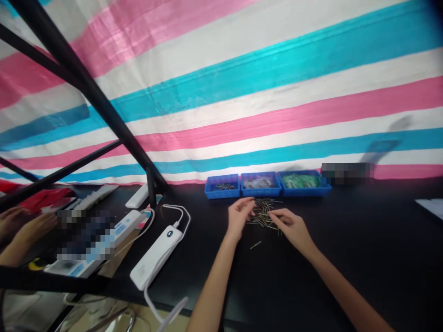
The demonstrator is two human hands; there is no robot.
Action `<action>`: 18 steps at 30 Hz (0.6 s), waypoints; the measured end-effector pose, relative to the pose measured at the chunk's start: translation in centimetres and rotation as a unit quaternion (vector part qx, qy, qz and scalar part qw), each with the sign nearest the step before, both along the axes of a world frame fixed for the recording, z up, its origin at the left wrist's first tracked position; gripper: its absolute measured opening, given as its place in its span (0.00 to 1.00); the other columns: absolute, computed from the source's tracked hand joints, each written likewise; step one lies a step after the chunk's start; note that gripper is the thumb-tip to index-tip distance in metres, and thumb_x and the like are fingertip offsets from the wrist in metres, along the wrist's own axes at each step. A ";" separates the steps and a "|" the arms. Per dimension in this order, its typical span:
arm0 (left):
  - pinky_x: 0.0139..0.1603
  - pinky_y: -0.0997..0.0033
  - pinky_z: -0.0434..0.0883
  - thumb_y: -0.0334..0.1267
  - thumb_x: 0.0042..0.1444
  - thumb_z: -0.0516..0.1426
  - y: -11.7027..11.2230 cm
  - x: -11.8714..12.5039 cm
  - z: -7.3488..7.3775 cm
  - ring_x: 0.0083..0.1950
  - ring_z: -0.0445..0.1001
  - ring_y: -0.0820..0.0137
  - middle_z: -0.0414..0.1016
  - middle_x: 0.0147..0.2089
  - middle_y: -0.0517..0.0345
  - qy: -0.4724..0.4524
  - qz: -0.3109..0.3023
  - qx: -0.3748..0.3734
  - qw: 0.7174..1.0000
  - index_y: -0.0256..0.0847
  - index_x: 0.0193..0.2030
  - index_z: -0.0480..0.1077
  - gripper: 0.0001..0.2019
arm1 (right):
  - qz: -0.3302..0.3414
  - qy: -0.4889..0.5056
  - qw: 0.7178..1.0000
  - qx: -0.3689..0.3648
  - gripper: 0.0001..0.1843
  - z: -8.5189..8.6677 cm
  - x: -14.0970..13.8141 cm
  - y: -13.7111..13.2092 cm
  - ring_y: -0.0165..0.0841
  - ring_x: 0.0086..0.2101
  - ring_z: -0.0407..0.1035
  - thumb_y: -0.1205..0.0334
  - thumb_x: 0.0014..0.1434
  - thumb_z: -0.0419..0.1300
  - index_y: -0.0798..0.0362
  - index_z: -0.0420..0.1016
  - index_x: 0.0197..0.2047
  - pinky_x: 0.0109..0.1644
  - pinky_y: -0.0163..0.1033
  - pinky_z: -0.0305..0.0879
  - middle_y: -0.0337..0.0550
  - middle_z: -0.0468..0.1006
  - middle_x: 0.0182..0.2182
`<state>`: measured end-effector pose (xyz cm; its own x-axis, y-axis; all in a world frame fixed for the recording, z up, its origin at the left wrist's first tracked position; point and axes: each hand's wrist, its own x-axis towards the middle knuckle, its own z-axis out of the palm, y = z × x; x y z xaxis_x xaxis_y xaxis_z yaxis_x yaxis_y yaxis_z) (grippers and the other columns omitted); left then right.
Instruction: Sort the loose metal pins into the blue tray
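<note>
Fingers (247, 202) of the left hand (237, 216) and right hand (294, 226) bunch close at a pile of thin rods (262, 216) just before blue trays (262, 192) near the far edge of the tabletop (363, 240), though whether they pinch any I cannot tell.

On the table (272, 283), three trays (262, 192) stand in a row before a sheet (221, 92). In front of them, rods (262, 218) lie heaped between the left hand (238, 215) and right hand (291, 226), a single rod (255, 245) nearer; left, a power bank (154, 254).
</note>
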<state>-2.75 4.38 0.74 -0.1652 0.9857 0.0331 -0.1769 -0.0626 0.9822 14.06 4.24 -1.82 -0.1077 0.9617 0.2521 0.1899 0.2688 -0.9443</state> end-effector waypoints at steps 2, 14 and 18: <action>0.17 0.82 0.56 0.41 0.45 0.61 0.6 -1.4 -0.1 0.25 0.70 0.78 0.76 0.37 0.50 -0.044 0.056 0.003 0.997 0.34 0.44 0.72 0.19 | -0.011 -0.013 1.000 0.007 0.16 0.4 0.2 -0.1 0.31 0.25 0.68 0.51 0.53 0.59 0.56 0.76 0.35 0.27 0.34 0.65 0.46 0.75 0.33; 0.16 0.84 0.57 0.36 0.45 0.63 2.2 -4.6 0.6 0.47 0.73 0.59 0.57 0.62 0.47 -0.134 0.057 0.037 0.989 0.44 0.56 0.63 0.29 | 0.084 -0.176 0.977 0.084 0.11 0.7 0.3 -0.9 0.23 0.21 0.61 0.57 0.53 0.61 0.49 0.75 0.40 0.28 0.32 0.61 0.39 0.72 0.36; 0.17 0.83 0.58 0.38 0.46 0.61 1.8 -4.3 1.0 0.47 0.73 0.60 0.55 0.63 0.49 -0.115 0.037 0.049 0.991 0.45 0.55 0.64 0.26 | 0.185 -0.248 0.944 0.111 0.09 1.4 0.2 -1.8 0.22 0.22 0.62 0.56 0.53 0.61 0.46 0.76 0.39 0.30 0.30 0.59 0.36 0.72 0.38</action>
